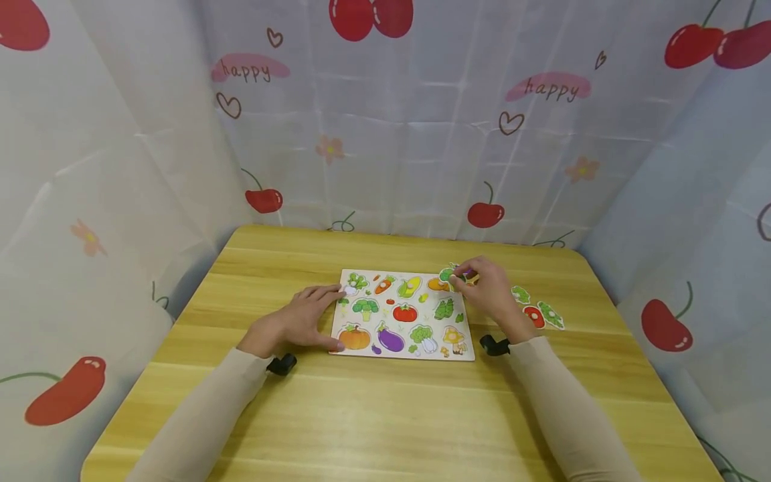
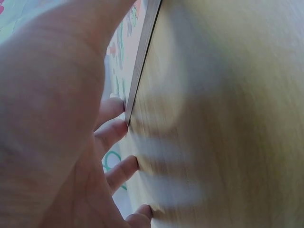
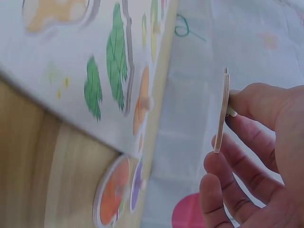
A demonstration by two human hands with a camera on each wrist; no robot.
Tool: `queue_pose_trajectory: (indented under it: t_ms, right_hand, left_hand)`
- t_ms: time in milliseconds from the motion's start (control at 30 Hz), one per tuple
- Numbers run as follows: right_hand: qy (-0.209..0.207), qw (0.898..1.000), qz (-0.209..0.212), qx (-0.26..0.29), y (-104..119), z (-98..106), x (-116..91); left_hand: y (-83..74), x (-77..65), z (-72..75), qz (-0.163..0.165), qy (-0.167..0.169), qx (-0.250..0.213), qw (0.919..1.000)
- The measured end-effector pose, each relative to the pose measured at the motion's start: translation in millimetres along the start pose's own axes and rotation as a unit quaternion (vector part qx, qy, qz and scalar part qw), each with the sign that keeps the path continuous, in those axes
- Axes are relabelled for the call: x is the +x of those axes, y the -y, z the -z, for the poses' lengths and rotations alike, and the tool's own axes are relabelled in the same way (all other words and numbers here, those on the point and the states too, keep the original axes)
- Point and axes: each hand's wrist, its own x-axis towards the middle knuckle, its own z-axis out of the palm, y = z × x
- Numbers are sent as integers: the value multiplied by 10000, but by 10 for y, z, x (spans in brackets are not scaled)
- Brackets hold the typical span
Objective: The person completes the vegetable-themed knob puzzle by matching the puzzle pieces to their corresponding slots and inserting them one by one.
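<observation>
Right grip (image 1: 486, 289) pinches a green puzzle piece (image 1: 446, 274).
Head: it's by the far right corner of the board (image 1: 424, 311); left grip (image 1: 306, 316), fingers spread, touches the board's left edge. Left wrist: fingertips (image 2: 115, 132) meet that edge. Right wrist: piece edge-on.

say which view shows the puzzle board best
The head view: nearly all of the puzzle board shows from above. The left wrist view shows an edge and a sliver of its face; the right wrist view, a corner portion up close.
</observation>
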Motion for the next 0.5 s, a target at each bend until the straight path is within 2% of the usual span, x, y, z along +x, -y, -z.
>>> queue_pose_trajectory:
  t_ms: [500]
  right_hand:
    - [643, 9971, 224, 348, 467, -384, -10]
  left_hand:
    - [-33, -26, -10, 53, -71, -71, 9999]
